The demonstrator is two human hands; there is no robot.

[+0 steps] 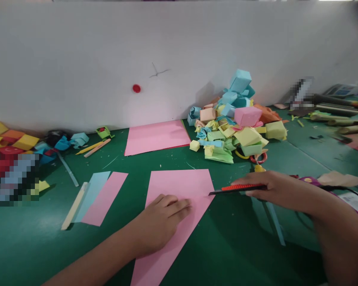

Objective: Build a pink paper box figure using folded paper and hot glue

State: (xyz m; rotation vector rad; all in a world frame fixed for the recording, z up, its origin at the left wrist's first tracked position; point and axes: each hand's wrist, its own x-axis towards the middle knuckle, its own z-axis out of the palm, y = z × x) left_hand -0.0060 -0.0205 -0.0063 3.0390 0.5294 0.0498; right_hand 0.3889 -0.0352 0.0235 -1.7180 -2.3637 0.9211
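Observation:
A sheet of pink paper (179, 180) lies on the green table in front of me, its lower end running out of the picture. My left hand (164, 224) rests on it palm down, fingers stretched out and pressing near the middle. In my right hand (262, 184) is a red and black utility knife (238, 188), held almost level and pointing left. The knife's tip is at the right edge of the sheet, where a faint crease or cut line seems to meet it. My right fingers are wrapped around the handle and partly hidden.
Pink sheets (158, 137) lie by the white wall. Beside them is a heap of paper boxes (247, 116), with scissors handles (260, 157) in front. Left are pink and blue strips (106, 198), a wooden stick (74, 206), pencils (97, 147) and a green sharpener (104, 132).

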